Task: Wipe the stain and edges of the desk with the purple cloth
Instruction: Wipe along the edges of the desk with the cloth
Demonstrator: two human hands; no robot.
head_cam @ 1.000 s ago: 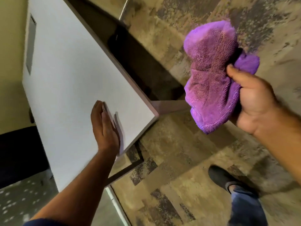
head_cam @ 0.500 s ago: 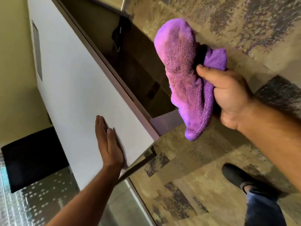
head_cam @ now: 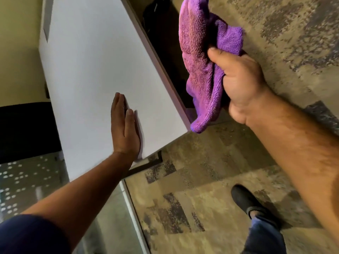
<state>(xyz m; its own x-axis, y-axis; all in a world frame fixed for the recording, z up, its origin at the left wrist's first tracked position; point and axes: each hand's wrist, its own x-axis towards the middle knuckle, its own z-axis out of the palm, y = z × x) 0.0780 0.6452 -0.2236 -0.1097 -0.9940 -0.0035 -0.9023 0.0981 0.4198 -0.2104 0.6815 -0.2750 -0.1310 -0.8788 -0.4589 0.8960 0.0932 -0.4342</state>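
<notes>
Head view, looking steeply down: the white bench (head_cam: 95,74) runs away from the person, its near corner the landmark for everything else. Left hand (head_cam: 124,129) lies flat and open on the bench top just inside that corner, palm down, fingers together, holding nothing. Right hand (head_cam: 236,81) hangs off the bench, out past its long side edge and above the corner, its grip closed around a bunch of the purple cloth (head_cam: 200,66); the thumb presses into the folds and the rest of the cloth hangs loose, its lower tip reaching down close beside the corner, though I cannot tell whether it touches the edge. No stain shows on the white top from here. Beyond the corner lies mottled brown carpet (head_cam: 201,180), with a dark shoe (head_cam: 247,200) planted on it. As a judgement, the cloth is poised to meet the side edge, and the risks come from the bunched hold: a dangling flap could skim the edge without pressure and leave dirt behind, or snag on the sharp corner and pull out of the grip. Leaning weight on the flat left palm so near the corner could also make the hand slip off the smooth top
</notes>
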